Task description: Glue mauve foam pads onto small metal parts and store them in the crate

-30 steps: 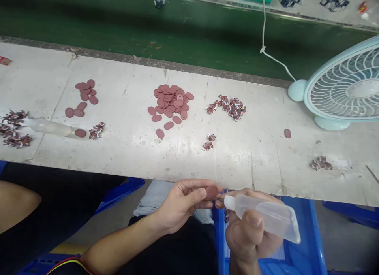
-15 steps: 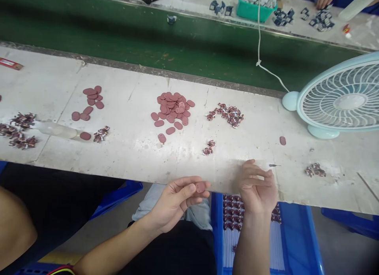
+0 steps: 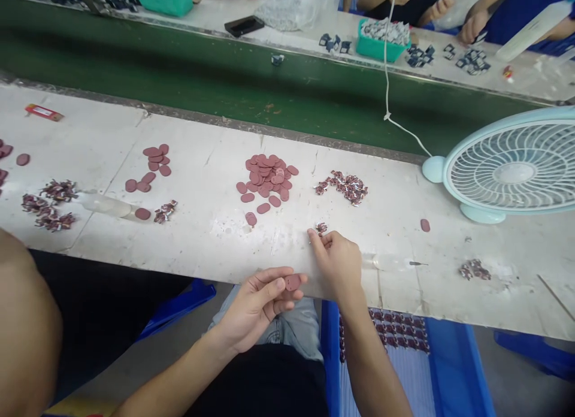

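Observation:
My left hand (image 3: 258, 303) pinches an oval reddish-brown disc (image 3: 293, 282) with small marks on its face, between thumb and fingers above the table's front edge. My right hand (image 3: 339, 264) is at the table, its thumb and fingers curled together beside a small brown-and-white piece (image 3: 320, 227). Whatever lies between those fingertips is hidden. Right of this hand lies a translucent bottle (image 3: 390, 262) with a thin dark tip. Beyond the hands are a heap of oval discs (image 3: 268, 176) and a cluster of small brown-and-white pieces (image 3: 348, 188).
A pale blue fan (image 3: 512, 171) stands at the right, its white cord running across the gap. Below the table edge, a blue crate (image 3: 462, 369) holds rows of small pieces. At left, a person's arm (image 3: 29, 327) is close. Co-workers' hands show at the far table (image 3: 305, 39).
My right hand has moved left from the translucent bottle to the small pieces, its fingers now curled. My left hand still holds the disc. The view has shifted slightly.

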### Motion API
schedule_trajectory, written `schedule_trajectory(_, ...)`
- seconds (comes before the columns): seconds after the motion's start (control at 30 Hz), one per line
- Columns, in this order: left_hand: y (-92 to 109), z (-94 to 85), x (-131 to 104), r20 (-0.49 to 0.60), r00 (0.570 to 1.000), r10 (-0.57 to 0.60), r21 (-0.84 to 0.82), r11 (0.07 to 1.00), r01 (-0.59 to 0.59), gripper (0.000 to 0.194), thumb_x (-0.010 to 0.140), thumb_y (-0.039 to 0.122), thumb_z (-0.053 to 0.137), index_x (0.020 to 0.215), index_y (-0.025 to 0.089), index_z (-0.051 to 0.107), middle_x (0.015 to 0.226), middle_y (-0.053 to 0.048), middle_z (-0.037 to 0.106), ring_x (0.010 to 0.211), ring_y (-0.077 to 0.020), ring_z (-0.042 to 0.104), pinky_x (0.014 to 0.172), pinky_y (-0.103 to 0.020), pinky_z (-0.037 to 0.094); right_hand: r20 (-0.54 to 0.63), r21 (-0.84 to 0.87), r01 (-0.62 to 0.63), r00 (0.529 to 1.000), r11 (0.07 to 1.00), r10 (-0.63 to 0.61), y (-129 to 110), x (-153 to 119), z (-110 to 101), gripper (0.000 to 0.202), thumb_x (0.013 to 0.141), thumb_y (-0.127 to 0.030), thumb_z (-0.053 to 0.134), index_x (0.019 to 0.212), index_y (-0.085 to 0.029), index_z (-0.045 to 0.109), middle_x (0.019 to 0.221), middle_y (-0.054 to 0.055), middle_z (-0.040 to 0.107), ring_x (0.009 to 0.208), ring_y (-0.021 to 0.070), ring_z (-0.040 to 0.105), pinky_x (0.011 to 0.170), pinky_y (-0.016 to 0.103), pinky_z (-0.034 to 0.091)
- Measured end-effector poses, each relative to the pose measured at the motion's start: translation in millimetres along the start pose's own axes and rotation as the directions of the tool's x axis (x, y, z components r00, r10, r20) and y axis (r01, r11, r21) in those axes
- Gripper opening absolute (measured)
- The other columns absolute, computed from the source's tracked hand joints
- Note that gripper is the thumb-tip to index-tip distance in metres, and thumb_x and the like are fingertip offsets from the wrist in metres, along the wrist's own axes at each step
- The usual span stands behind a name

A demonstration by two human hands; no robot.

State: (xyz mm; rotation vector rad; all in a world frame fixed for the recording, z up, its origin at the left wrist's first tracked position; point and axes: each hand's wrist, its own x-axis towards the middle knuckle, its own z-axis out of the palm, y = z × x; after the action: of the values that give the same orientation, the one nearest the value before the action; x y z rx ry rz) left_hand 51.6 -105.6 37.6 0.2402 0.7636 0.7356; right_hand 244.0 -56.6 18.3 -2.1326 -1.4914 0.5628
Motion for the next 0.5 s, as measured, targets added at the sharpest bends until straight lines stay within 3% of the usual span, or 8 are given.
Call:
schedule_trajectory(0.17, 3.5, -2.6, -1.8, -0.013, 1.000, -0.012, 0.004, 1.000, 0.012, 0.020, 0.088, 0.022, 0.071, 0.106, 0.015, 0.073, 0.117, -0.016, 0.074, 0.085, -0.0155, 0.075, 0.070, -0.019, 0.059, 0.006, -0.078, 0.006, 1.000, 0.997, -0.006, 10.0, -2.4, -7.5, 0.021, 0.085, -0.040, 0.065, 0.087, -0.019, 0.061, 0.075, 0.006, 0.067, 0.073, 0.0257, 0.063, 0.066, 0.034, 0.040)
schedule_trajectory(0.27, 6.4, -4.4, -0.1, -0.027, 1.000, -0.013, 0.016, 1.000, 0.014, 0.019, 0.087, 0.022, 0.071, 0.106, 0.015, 0.074, 0.118, -0.016, 0.075, 0.085, -0.0160, 0.075, 0.068, -0.020, 0.059, 0.038, -0.032, 0.014, 0.999, 0.999, -0.013, 17.6, -14.8, -16.6, 0.028, 0.083, -0.034, 0.067, 0.104, -0.016, 0.061, 0.086, 0.007, 0.068, 0.079, 0.0248, 0.065, 0.071, 0.035, 0.046)
schedule_trajectory(0.4, 6.6, -1.9, 4.5, -0.043, 0.999, -0.028, 0.036, 0.999, 0.029, 0.022, 0.084, 0.022, 0.075, 0.105, 0.015, 0.074, 0.118, -0.016, 0.074, 0.090, -0.0188, 0.075, 0.067, -0.019, 0.058, 0.112, 0.066, 0.018, 0.993, 0.998, -0.026, 27.8, -29.8, -27.0, 0.018, 0.086, -0.030, 0.066, 0.099, -0.019, 0.069, 0.089, 0.006, 0.069, 0.079, 0.0206, 0.067, 0.078, 0.036, 0.054)
schedule_trajectory(0.5, 4.1, 1.7, 7.0, -0.040, 0.999, -0.019, 0.041, 0.999, 0.020, 0.023, 0.083, 0.022, 0.076, 0.104, 0.014, 0.075, 0.117, -0.016, 0.075, 0.091, -0.0188, 0.075, 0.072, -0.020, 0.058, 0.133, 0.245, 0.000, 0.991, 0.970, -0.034, 29.0, -46.2, -37.3, 0.017, 0.091, -0.033, 0.063, 0.101, -0.022, 0.072, 0.104, 0.007, 0.070, 0.089, 0.0196, 0.069, 0.081, 0.035, 0.058)
